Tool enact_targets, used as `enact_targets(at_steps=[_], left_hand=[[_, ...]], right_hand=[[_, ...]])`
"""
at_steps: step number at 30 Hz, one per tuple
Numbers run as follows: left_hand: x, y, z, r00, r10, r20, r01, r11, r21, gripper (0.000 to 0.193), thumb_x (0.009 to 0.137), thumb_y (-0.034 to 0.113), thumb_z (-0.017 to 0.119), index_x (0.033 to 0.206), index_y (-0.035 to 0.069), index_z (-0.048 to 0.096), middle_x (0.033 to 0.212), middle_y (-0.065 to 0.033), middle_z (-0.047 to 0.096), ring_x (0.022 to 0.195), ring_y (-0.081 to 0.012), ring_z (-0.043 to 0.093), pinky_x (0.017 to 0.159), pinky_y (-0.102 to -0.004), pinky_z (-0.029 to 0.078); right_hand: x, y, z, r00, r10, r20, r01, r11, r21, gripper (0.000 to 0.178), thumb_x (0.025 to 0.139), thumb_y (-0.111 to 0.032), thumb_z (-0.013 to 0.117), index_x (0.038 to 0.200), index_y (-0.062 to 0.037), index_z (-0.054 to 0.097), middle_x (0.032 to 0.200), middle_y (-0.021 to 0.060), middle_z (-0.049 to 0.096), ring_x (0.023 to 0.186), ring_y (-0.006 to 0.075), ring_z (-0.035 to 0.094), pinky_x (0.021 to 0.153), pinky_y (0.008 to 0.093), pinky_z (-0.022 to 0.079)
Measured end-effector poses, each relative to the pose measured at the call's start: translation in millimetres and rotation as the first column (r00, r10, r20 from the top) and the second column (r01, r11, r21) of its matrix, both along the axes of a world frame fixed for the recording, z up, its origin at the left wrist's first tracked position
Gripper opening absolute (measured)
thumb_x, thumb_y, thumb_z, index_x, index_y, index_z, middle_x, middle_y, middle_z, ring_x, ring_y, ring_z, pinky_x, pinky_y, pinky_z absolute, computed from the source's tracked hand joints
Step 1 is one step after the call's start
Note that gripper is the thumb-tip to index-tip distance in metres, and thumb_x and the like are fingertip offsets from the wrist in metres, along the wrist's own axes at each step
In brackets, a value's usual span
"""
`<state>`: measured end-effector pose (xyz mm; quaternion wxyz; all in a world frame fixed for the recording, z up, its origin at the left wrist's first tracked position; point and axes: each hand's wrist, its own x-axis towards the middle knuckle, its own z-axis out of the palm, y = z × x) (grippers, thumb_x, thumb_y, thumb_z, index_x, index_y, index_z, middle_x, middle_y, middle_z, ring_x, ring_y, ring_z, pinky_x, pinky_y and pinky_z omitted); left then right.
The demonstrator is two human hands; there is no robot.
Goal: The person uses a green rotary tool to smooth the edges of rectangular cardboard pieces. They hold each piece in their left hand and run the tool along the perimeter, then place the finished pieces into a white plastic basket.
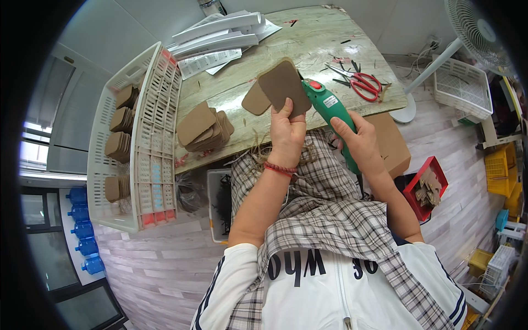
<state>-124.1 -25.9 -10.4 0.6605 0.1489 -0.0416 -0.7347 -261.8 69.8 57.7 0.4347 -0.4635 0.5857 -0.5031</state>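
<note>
Over the near part of the table, my left hand [287, 132] pinches a brown flat piece with rounded corners [284, 85], thumb on its face. A second brown edge shows behind its top. My right hand [357, 138] is wrapped round a green handheld electric cutter [328, 104] with a red button. The cutter's dark tip is at the piece's right edge; whether the blade touches it I cannot tell. Another brown piece [255, 99] lies on the table just behind. To the left sits a loose pile of similar brown pieces [199, 125].
Red-handled scissors [365, 85] lie at the table's right among dark scraps. Papers [220, 38] are heaped at the back. A white crate [147, 181] with stacked brown pieces stands left. A cardboard box [389, 144] and a red tray of scraps [440, 169] are at right.
</note>
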Motion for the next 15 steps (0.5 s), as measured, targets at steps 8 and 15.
enact_targets(at_steps=[8,15], left_hand=[[-2,15,-19,0.994,-0.068,0.089,0.069,0.998,-0.014,0.037,0.090,-0.006,0.056,0.126,0.006,0.050,0.126,-0.0114,0.057,0.116,-0.0270,0.056,0.102,-0.0422,0.048],[25,11,-18,0.983,-0.004,0.182,0.022,0.995,-0.096,0.038,0.088,-0.008,0.059,0.122,0.007,0.054,0.120,-0.0086,0.061,0.110,-0.0242,0.060,0.096,-0.0392,0.053]], right_hand=[[-9,-9,9,1.000,-0.024,-0.006,0.024,1.000,0.001,0.034,0.090,-0.033,0.068,0.099,-0.0002,0.065,0.068,0.0009,0.058,0.053,0.0056,0.051,0.050,0.0218,0.042],[-20,6,8,1.000,0.019,-0.015,-0.018,0.997,0.075,0.035,0.090,-0.034,0.067,0.099,-0.0006,0.065,0.071,0.0002,0.058,0.056,0.0056,0.052,0.052,0.0222,0.042]])
